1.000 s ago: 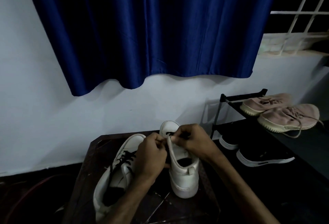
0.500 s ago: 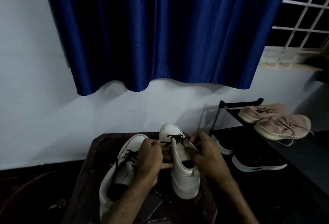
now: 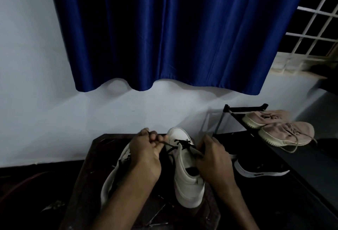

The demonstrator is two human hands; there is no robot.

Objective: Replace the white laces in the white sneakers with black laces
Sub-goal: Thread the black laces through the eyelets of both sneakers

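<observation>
The sneaker (image 3: 186,180) stands on the table (image 3: 109,136), toe at twelve o'clock. Its black lace (image 3: 180,142) spans ten to four, one end pinched by the left hand (image 3: 146,151), the other by the nearer right hand (image 3: 214,158).

No legible text, label, brand or number anywhere in view.

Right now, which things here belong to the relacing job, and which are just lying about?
Job: middle white sneaker; black lace, pinched by left hand and right hand; other white sneaker to its left; dark table.
Lying about: pink shoes; black shoe; shoe rack; blue curtain.
</observation>
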